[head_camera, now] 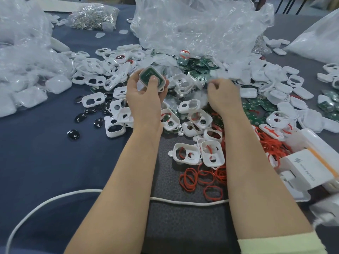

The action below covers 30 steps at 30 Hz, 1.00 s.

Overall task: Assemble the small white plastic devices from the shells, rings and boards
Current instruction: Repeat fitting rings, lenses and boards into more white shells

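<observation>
Here, a person is working over a blue-grey worktop [36, 162] heaped with small parts. Just above the centre of the frame, the left grip [145, 97] is grasping a square white shell [161, 87]. Its curled fingers are cradling the shell while the thumb [153, 80] is pressing on the green circuit board [147, 73] lying inside it. The board is looking seated within the rim, though whether a red ring is lying beneath it is hidden.

Right of centre, the right grip [222, 93] is hovering at the pile with curled fingers. Blur is hiding the fingertips, so I cannot tell whether it is holding anything.

Judging by this, the step in hand is bedding the board and finding the mating part. To do it well, the thumb should be pressing flat on the board's middle, so the board is going down level rather than tilting. The shell should be held by its edges, open side up.

Loose green boards [200, 67] are lying under a crumpled clear plastic bag [192, 24] at upper centre. Red rubber rings [200, 177] and empty white shells [185, 155] are lying at lower centre.
</observation>
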Tool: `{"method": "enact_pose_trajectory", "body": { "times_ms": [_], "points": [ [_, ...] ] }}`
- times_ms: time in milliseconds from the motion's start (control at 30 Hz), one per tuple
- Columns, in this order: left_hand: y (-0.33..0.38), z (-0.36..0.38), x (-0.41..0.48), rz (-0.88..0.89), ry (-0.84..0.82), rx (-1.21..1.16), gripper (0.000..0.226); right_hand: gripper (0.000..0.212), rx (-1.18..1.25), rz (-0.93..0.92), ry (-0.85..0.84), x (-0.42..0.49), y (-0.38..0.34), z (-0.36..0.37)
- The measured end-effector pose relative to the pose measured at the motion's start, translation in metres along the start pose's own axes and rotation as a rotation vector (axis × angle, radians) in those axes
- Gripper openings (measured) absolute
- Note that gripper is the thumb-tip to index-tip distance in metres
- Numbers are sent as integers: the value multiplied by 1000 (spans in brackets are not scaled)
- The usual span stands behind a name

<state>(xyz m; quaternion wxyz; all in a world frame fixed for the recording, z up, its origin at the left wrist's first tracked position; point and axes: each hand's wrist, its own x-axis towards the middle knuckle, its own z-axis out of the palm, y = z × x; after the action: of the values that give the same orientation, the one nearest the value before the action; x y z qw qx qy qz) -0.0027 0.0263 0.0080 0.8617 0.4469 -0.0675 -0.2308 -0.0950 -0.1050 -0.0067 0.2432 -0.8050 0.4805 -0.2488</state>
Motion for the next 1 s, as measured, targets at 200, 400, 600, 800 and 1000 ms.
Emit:
{"method": "enact_pose_trajectory", "body": {
  "times_ms": [200,400,600,800,1000],
  "points": [
    [-3,1,-4,14,-27,35,21,41,12,104,293,10,2,-1],
    [-3,3,-3,-5,-29,34,26,50,-156,131,-59,30,-4,14],
    [-3,5,-5,-12,-44,27,24,38,-17,-62,1,21,-14,13],
    [-3,3,-4,-39,-72,46,23,37,196,-203,51,-7,-28,4],
    [-7,2,-7,-104,-179,169,18,32,439,-137,22,-21,-19,-2]
  ]
}}
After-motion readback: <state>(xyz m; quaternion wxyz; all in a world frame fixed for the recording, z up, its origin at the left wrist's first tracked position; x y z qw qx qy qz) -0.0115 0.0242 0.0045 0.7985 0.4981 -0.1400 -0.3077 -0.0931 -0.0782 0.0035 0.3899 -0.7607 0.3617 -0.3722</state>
